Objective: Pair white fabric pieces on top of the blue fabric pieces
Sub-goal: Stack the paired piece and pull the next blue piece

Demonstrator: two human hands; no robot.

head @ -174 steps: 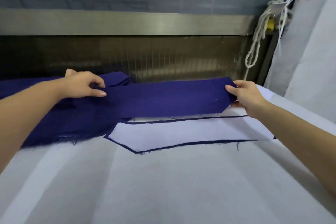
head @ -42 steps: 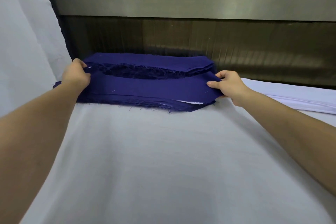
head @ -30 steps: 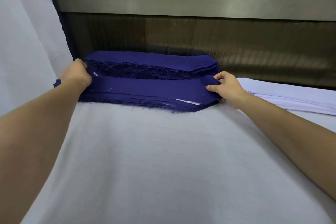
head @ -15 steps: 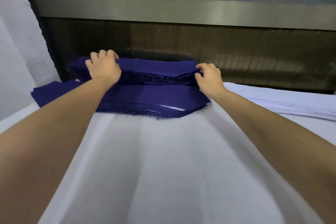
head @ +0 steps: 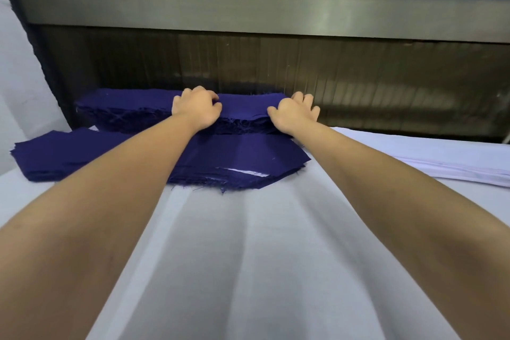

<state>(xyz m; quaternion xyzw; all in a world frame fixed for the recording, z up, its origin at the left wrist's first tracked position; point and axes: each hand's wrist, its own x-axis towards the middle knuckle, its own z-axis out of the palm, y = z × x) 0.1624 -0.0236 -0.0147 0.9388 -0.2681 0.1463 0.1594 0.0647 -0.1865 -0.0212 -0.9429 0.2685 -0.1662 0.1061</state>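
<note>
Hands are both out in the upper middle of the frame, on the back blue stack [head: 124,110]. My left hand [head: 196,109] sits near the stack's middle, knuckles up, with its fingers curled into the top layer, gripping the cloth there. My right hand [head: 294,113] is at the stack's right end, fingers spread and bent over the far corner, thumb against the frayed near edge. I cannot tell whether it has caught a layer or only rests there.

What matters for the lift is that this stack runs left to right across the frame, directly under both hands. My hands cover only its right half, so its left end is free and would likely sag or drag.

I count two heaps of blue pieces. The second, the front blue stack [head: 242,154], lies lower and just below the first in the frame, and one white sliver [head: 242,171] peeks out between its layers. There is one white stack [head: 455,165], at the right edge of the frame and well apart from the blue, with my right hand the nearer one. The single pieces in each heap are too many and too tight to count. Everything lies on the pale table cover [head: 248,257].
</note>
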